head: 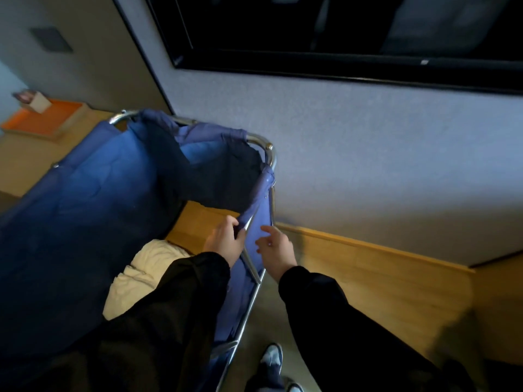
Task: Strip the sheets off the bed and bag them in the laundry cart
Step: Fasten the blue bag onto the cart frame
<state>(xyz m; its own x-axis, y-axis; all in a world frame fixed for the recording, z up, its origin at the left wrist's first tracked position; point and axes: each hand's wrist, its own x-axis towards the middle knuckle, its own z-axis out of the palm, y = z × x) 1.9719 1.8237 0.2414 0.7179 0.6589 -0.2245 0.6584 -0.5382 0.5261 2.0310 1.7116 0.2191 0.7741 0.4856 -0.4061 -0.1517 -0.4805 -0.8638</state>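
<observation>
My left hand (225, 240) sits at about 7 o'clock in my view. Its fingers and thumb are curled round the folded blue hem of the laundry cart's bag (93, 199), right where the cloth meets the chrome frame (270, 157). My right hand (276, 248) is at 6 o'clock, just beside the bag's outer side panel. Its fingers are spread loose and hold nothing, and I cannot tell whether the fingertips touch the cloth.

The sheets (133, 281) lie bunched and cream-coloured down in the bag at 8 o'clock, partly hidden under my left sleeve (169, 301). A dark fold of the bag sags across the opening toward 11 o'clock. Between that fold and the sheets a patch of pale wood (198, 222) shows. I cannot tell whether it is inside the bag or behind it.

The cart stands tight against its surroundings. The grey wall (368, 154) is just off the frame's far corner at 2 o'clock. A wooden ledge (368, 264) runs along the wall from beside my right hand toward 4 o'clock. A big black-framed screen (283, 66) hangs on the wall from 12 to 2 o'clock. Beyond the cart, between 9 and 10 o'clock, an orange tray (45, 120) rests on a wooden top with a small white box (39, 104) on it. My shoe (271, 356) is on the floor at 6 o'clock, near the cart's lower rail.
</observation>
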